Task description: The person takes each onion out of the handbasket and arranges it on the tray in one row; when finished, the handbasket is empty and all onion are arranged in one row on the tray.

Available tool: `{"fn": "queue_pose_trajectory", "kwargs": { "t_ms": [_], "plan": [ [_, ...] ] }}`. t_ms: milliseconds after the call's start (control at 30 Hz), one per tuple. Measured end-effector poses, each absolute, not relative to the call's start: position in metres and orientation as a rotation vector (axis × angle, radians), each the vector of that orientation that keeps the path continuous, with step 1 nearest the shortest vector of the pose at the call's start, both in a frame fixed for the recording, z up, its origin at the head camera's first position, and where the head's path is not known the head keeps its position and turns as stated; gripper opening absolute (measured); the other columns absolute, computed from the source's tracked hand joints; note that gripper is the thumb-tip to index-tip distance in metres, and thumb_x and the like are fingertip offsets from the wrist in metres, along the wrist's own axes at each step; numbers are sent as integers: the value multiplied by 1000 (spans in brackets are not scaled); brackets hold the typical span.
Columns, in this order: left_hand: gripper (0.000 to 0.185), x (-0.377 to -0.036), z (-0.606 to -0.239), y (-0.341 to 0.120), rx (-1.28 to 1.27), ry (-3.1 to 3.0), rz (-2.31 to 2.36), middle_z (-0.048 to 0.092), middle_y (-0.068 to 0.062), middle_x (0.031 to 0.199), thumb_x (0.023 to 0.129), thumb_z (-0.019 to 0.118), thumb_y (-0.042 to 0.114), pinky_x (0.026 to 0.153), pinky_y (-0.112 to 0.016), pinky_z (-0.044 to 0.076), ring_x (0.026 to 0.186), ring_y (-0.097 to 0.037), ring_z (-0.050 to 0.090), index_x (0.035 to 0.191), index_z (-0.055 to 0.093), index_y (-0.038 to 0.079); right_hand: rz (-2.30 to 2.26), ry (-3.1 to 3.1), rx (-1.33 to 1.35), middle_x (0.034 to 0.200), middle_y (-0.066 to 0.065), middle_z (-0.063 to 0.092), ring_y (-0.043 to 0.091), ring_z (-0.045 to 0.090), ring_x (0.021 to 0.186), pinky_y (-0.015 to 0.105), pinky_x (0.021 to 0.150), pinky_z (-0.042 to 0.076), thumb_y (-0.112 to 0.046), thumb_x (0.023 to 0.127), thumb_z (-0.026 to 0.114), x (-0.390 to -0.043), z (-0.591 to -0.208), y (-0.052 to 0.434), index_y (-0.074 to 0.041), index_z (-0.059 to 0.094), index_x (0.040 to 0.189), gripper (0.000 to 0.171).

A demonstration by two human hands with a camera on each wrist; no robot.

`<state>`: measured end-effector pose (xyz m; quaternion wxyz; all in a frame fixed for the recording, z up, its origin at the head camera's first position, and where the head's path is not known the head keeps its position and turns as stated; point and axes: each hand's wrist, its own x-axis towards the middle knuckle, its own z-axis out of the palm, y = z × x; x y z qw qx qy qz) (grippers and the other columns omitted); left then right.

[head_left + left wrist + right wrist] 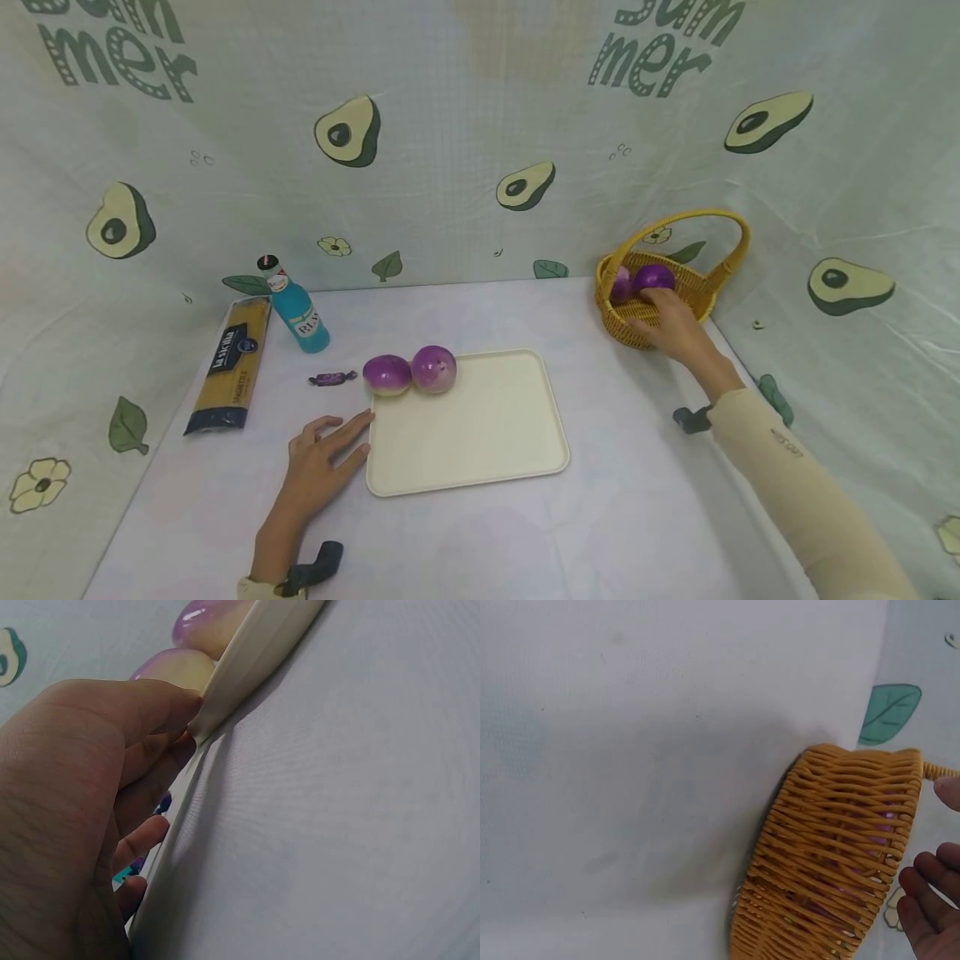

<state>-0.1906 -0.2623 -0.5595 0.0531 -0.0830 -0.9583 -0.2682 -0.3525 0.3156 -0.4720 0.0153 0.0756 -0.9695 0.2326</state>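
Note:
My left hand (333, 446) lies flat on the table with straight fingers touching the left rim of a cream tray (472, 433). In the left wrist view a finger (142, 712) presses against that tray rim (255, 652). Two purple-and-white turnips sit at the tray's far left corner, one (387, 375) just off it and one (434, 368) on it. My right hand (670, 321) reaches over the rim of a yellow wicker basket (701, 302), fingers loose beside a purple turnip (652, 277) inside. The right wrist view shows the basket wall (832, 847) and my fingers (930, 900) holding nothing.
A blue bottle (298, 312), a packet of spaghetti (228, 367) and a purple wrapped sweet (332, 378) lie at the back left. Avocado-print cloth walls close in the white table on three sides. The basket stands in the back right corner.

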Motion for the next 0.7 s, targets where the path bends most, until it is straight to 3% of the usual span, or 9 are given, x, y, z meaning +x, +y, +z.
{"fn": "queue_pose_trajectory", "kwargs": {
  "t_ms": [700],
  "plan": [
    [49, -193, -568, -265, -276, -2874, -804, 58, 6, 142, 97, 64, 44, 100, -61, 22, 130, -31, 37, 144, 54, 36, 716, -3015, 129, 150, 38, 28, 54, 25, 138, 64, 113, 22, -21, 98, 63, -370, -482, 332, 14, 29, 148, 69]
  ]
}}
